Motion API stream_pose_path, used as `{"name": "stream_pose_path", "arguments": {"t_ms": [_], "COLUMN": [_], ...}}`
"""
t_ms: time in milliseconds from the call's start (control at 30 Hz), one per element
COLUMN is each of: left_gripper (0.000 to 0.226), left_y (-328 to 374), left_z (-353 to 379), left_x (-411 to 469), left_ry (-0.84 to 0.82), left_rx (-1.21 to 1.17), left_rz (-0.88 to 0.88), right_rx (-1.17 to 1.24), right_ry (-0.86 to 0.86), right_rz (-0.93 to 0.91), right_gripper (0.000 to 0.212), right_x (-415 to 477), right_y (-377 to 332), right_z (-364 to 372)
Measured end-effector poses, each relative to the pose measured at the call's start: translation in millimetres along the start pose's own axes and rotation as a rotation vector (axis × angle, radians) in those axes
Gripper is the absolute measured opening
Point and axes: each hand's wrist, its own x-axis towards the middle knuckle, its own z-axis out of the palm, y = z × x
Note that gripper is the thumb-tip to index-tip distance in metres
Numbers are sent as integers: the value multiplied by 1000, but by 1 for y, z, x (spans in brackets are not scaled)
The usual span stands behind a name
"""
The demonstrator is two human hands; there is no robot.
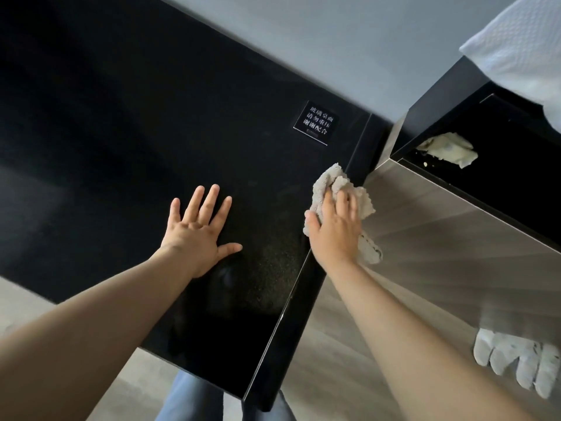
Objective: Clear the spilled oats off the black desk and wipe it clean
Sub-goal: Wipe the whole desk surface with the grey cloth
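Black desk fills the frame from 9 to 12 o'clock, right edge runs diagonally through centre

Left hand flat on the glass near centre, fingers spread, thumb out toward 3 o'clock, holds nothing

Right hand at 3 o'clock of the left one, on the desk's right edge, pressing a grey cloth; fingers lie close together over it, blurred. Cloth bunches out at 12 o'clock of the hand, a tail hangs past the edge at 5 o'clock

Oat dust: fine specks on the glass between the hands

Small black sign with white characters sits at 12 o'clock of the cloth, near it

Off-desk, 2 o'clock: open black bin with a crumpled tissue and crumbs. White towel above it. White rag on the wood floor at 4 o'clock
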Motion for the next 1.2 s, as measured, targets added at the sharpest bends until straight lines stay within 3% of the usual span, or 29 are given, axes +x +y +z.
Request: {"name": "stream_pose_path", "arguments": {"t_ms": [200, 333, 500, 667, 833, 967, 1067, 1200], "left_gripper": [89, 81, 79, 79, 86, 87, 90, 91], "left_y": [0, 6, 13, 11, 7, 3, 7, 9], "left_z": [7, 3, 46, 101, 136, 144, 141, 143], "left_x": [4, -12, -73, -135, -160, -165, -162, -164], "left_ry": [20, 191, 400, 358, 280, 271, 263, 225], "left_rx": [18, -194, -383, -454, -471, -451, -450, -411], "left_rz": [17, 33, -55, -230, -344, -328, -328, -332], "right_rx": [-55, 344, 397, 15, -67, 143, 540, 472], "right_ry": [-7, -153, 82, 45, 41, -69, -108, 126], "right_rz": [-112, -174, -88, -62, -219, -346, -224, -89], "right_gripper": [44, 36, 39, 53, 45, 39, 28, 40], "right_x": [-119, -131, -64, -52, -134, -187, -166, -101], "right_y": [-23, -24, 3, -1, -25, -31, -21, 5], "right_z": [22, -1, -33, 7, 27, 24, 7, -15]}}
